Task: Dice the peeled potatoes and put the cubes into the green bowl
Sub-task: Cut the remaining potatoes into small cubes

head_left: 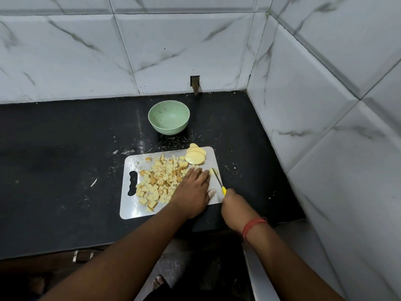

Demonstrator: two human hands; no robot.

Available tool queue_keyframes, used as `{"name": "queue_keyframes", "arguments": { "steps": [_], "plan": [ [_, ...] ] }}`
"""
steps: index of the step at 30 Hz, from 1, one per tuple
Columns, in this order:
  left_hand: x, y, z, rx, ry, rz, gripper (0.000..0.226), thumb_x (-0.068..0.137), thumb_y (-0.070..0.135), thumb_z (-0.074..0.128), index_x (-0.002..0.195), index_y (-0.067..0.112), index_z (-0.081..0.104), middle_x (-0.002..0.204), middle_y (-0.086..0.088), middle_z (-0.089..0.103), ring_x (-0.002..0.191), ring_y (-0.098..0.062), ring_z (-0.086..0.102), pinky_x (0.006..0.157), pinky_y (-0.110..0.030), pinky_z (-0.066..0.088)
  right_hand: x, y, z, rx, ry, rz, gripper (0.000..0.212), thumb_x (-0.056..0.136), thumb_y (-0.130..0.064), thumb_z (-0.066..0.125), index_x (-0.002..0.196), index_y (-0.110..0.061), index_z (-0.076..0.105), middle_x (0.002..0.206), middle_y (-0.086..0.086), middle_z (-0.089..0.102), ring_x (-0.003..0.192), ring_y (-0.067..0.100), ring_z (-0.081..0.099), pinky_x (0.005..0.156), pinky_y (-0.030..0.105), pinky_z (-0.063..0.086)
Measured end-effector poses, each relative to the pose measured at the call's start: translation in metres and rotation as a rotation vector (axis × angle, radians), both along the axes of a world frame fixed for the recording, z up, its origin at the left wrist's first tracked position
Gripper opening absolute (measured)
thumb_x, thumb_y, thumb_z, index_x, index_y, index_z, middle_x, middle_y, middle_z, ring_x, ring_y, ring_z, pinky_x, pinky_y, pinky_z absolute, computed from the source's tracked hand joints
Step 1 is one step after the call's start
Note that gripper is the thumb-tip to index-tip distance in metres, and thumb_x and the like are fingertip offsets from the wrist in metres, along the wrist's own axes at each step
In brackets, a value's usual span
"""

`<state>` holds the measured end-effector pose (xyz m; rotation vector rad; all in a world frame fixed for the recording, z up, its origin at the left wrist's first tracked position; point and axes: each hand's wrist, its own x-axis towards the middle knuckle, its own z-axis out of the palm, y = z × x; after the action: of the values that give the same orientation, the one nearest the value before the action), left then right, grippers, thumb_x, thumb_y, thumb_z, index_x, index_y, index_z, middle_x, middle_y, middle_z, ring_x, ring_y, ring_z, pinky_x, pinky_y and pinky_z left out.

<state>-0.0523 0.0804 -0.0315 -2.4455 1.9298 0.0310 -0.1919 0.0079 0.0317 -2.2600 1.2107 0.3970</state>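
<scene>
Fingers point(198, 170) on potato piece point(211, 171), knife point(218, 181) blade pointing away, up-left.

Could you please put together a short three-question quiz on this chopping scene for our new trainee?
1. True or false: the green bowl already holds potato cubes.
2. Which hand grips the knife? A) left B) right C) neither
3. Fill in: the uncut slices lie at the board's far ____ corner.

Key:
1. False; the bowl looks empty, the cubes are on the board.
2. B; the right hand grips the yellow handle while the left hand steadies the piece being cut.
3. right
</scene>
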Motion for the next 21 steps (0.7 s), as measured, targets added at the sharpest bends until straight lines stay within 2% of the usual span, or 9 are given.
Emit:
{"name": "queue_keyframes", "arguments": {
  "steps": [3,8,14,17,19,20,21],
  "plan": [
    [-0.001,0.000,0.001,0.024,0.030,0.009,0.065,0.109,0.047,0.023,0.160,0.005,0.026,0.167,-0.009,0.025,0.154,-0.029,0.016,0.128,-0.042,0.002,0.012,-0.002,0.002,-0.017,0.052,-0.003,0.031,0.096,-0.004,0.040,0.127,-0.001,0.040,0.121,0.019,0.059,0.106,0.029,0.062,0.076,0.032,0.044],
    [-0.004,0.000,0.000,0.026,0.052,0.031,0.064,0.110,0.044,0.024,0.160,0.005,0.025,0.168,-0.010,0.024,0.154,-0.030,0.015,0.129,-0.043,0.004,0.020,-0.004,-0.001,0.020,0.106,-0.027,0.038,0.096,-0.007,0.045,0.134,-0.002,0.038,0.127,0.017,0.057,0.110,0.027,0.060,0.087,0.034,0.049],
    [-0.005,0.000,0.001,0.041,0.046,0.038,0.063,0.110,0.042,0.024,0.161,0.005,0.024,0.167,-0.010,0.024,0.154,-0.031,0.015,0.128,-0.044,0.005,0.021,0.002,-0.005,0.009,0.114,-0.052,0.039,0.096,-0.006,0.045,0.133,0.000,0.034,0.126,0.017,0.058,0.112,0.027,0.061,0.084,0.032,0.047],
    [-0.006,0.000,0.000,0.055,0.043,0.045,0.063,0.110,0.042,0.023,0.162,0.005,0.021,0.168,-0.010,0.021,0.155,-0.030,0.013,0.128,-0.045,0.004,0.017,0.002,-0.006,-0.009,0.103,0.006,0.040,0.095,-0.006,0.047,0.132,-0.001,0.035,0.124,0.017,0.059,0.110,0.027,0.061,0.083,0.032,0.047],
    [-0.006,0.000,0.000,0.062,0.041,0.052,0.063,0.110,0.042,0.022,0.162,0.006,0.020,0.168,-0.009,0.020,0.155,-0.030,0.012,0.128,-0.045,0.004,0.010,0.010,0.002,0.045,0.043,0.009,0.036,0.098,-0.009,0.045,0.133,-0.005,0.040,0.127,0.014,0.057,0.113,0.026,0.059,0.091,0.034,0.046],
    [-0.006,0.000,0.000,0.063,0.040,0.055,0.063,0.110,0.041,0.022,0.162,0.006,0.020,0.168,-0.009,0.020,0.155,-0.030,0.012,0.128,-0.046,0.004,0.001,0.014,0.005,0.080,0.123,0.094,0.034,0.099,-0.012,0.043,0.133,-0.007,0.043,0.128,0.013,0.056,0.114,0.026,0.056,0.093,0.034,0.045],
    [-0.006,-0.001,0.001,0.064,0.040,0.057,0.062,0.110,0.041,0.022,0.162,0.007,0.019,0.168,-0.009,0.020,0.155,-0.030,0.012,0.128,-0.046,0.004,-0.007,0.016,0.001,0.120,0.137,0.090,0.034,0.100,-0.013,0.040,0.133,-0.006,0.044,0.128,0.014,0.055,0.112,0.027,0.056,0.088,0.030,0.046]
  ]
}}
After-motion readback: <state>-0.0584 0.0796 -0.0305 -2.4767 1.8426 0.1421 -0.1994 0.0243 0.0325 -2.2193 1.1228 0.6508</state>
